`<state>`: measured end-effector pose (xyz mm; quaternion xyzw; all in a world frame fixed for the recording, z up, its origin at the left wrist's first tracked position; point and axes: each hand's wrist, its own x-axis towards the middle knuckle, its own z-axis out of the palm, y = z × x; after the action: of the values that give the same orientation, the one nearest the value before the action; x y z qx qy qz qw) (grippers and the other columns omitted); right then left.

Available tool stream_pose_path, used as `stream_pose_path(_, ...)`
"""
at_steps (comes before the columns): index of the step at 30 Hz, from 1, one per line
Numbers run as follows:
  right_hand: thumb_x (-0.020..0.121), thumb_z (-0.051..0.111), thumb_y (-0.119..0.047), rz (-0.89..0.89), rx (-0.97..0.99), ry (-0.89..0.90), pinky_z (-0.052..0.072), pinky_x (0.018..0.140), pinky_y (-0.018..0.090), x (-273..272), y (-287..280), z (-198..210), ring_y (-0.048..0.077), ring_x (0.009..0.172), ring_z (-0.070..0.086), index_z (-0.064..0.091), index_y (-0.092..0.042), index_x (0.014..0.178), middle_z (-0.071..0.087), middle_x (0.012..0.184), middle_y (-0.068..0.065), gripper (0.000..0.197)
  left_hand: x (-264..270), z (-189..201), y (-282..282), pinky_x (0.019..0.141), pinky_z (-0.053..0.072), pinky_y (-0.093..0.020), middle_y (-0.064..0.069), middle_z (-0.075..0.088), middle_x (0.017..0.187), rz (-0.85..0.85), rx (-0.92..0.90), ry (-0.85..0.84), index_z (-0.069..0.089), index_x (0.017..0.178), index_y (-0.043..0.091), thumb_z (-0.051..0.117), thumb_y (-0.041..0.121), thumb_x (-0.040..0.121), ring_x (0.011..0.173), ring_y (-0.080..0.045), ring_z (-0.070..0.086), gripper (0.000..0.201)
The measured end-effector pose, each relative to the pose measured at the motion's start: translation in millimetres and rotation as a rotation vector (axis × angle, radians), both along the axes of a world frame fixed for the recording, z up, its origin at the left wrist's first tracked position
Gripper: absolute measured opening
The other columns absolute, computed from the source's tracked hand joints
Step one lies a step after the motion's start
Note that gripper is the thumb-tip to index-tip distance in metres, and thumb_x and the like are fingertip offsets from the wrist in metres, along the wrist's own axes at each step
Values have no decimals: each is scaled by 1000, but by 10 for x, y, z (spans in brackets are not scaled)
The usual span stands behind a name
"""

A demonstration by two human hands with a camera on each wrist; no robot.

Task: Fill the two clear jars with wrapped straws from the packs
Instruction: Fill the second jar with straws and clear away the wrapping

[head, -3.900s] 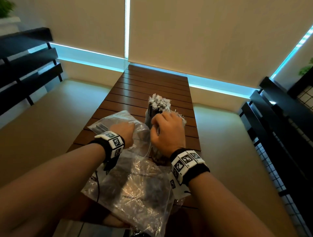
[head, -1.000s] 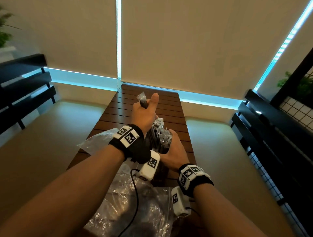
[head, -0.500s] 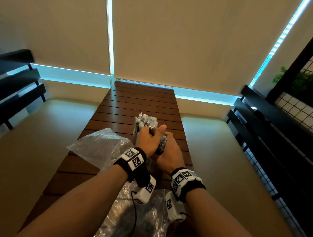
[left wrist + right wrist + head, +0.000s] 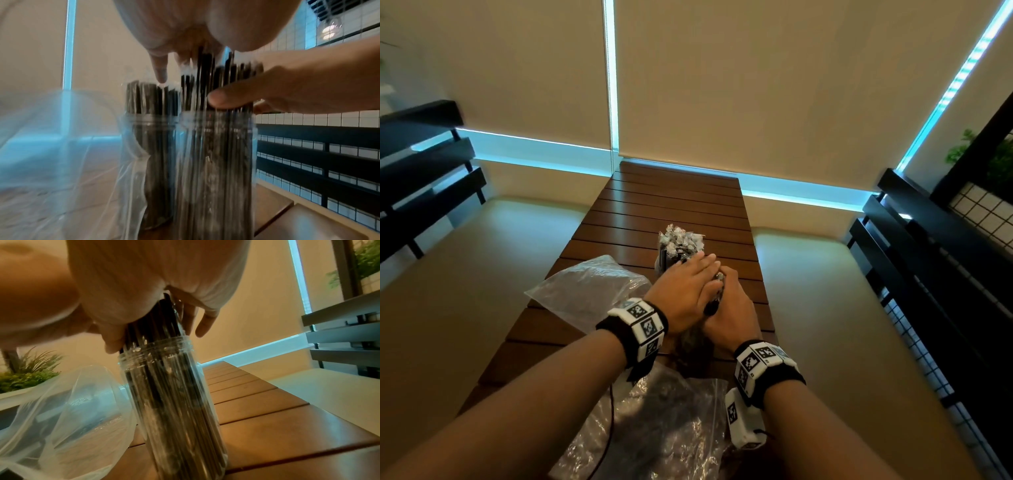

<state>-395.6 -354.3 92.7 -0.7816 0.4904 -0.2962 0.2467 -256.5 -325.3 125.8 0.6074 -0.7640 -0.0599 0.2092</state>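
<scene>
Two clear jars stand side by side on the slatted wooden table (image 4: 671, 205). The far jar (image 4: 150, 162) is packed with black wrapped straws, whose crinkled tops (image 4: 681, 241) show beyond my hands. The near jar (image 4: 174, 402) also holds a dense bundle of wrapped straws (image 4: 216, 81) that sticks out above its rim. My left hand (image 4: 688, 284) lies flat with straight fingers on the tops of that bundle. My right hand (image 4: 729, 305) curls round the bundle just above the rim, its thumb (image 4: 226, 99) across the straws.
A crumpled clear plastic pack (image 4: 589, 291) lies left of the jars. A second plastic pack (image 4: 671, 428) lies near the table's front edge under my wrists. Dark slatted benches (image 4: 928, 257) flank the table, and a potted plant (image 4: 26, 374) stands to the left.
My left hand, raised a second ago with a straw bundle in its fist, came down onto the near jar and has flattened on the straw tops. The right hand stayed at the jar mouth.
</scene>
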Motion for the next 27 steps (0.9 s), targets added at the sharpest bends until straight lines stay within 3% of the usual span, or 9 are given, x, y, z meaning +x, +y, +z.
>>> stream_pose_path(2, 66, 74, -38, 14, 25, 7, 56, 81, 46, -53, -5, -43, 17, 99, 64, 26, -42, 132, 60, 114, -12, 82, 19, -67, 50, 122, 10, -46, 2, 10, 163, 19, 70, -60, 14, 155, 19, 4, 62, 95, 149, -11, 0, 74)
stream_pose_path(4, 61, 76, -48, 11, 54, 6, 58, 80, 45, -89, -18, -107, 17, 102, 64, 20, -43, 138, 60, 119, -10, 96, 4, 35, 33, 122, 1, -43, 0, 3, 163, 29, 15, -81, 8, 155, 17, -1, 68, 89, 149, -13, -5, 84)
stream_pose_path(8, 64, 71, -65, 37, 15, 29, 57, 85, 34, -85, -54, -241, 3, 107, 57, 31, -37, 140, 53, 127, -18, 91, -165, 266, -76, 122, 0, -44, -3, -2, 163, 19, -39, -167, 6, 155, 13, 8, 65, 94, 150, -18, -8, 80)
stream_pose_path(10, 67, 71, -61, 44, -1, 7, 53, 93, 29, -87, -54, -230, 0, 114, 53, 32, -34, 144, 47, 136, -18, 90, -239, 208, -89, 122, 0, -45, -6, 1, 163, 13, 47, -234, 9, 155, 11, 13, 57, 99, 150, -21, -5, 73)
stream_pose_path(13, 69, 75, -50, 70, 22, 16, 42, 102, 20, -142, -62, -202, 6, 131, 42, 20, -25, 152, 29, 154, -11, 103, -282, 32, -58, 121, -1, -44, -7, 7, 163, 29, 116, -244, 13, 154, 10, 20, 50, 102, 150, -22, -2, 67)
stream_pose_path(16, 72, 73, -50, 97, 8, 54, 29, 97, 4, -189, -54, -185, 9, 136, 36, 26, -21, 151, 25, 156, -8, 97, -285, 75, -66, 121, -5, -44, -8, 1, 163, 0, 119, -226, 10, 155, 11, 18, 56, 100, 150, -22, -6, 71)
stream_pose_path(20, 73, 62, -57, 72, -9, 15, 40, 95, 19, -150, -62, -252, 14, 127, 46, 30, -25, 146, 42, 144, -3, 86, -289, 187, -57, 121, -4, -46, -6, -4, 163, 33, 6, -174, 8, 155, 12, 17, 59, 99, 150, -21, -8, 74)
stream_pose_path(25, 69, 64, -58, -37, 83, 4, 54, 84, 32, -103, -63, -293, 14, 111, 56, 33, -29, 139, 48, 131, -7, 82, -257, 5, -27, 121, -3, -46, -6, -2, 164, 16, 134, -219, 5, 155, 15, 20, 64, 97, 150, -21, -6, 78)
stream_pose_path(27, 66, 60, -65, -111, 100, 61, 56, 74, 35, -101, -32, -288, 16, 100, 62, 40, -29, 124, 54, 114, -8, 71, -216, 82, -27, 121, -4, -48, -4, -5, 163, -20, 156, -179, 1, 156, 21, 16, 69, 93, 150, -20, -5, 80)
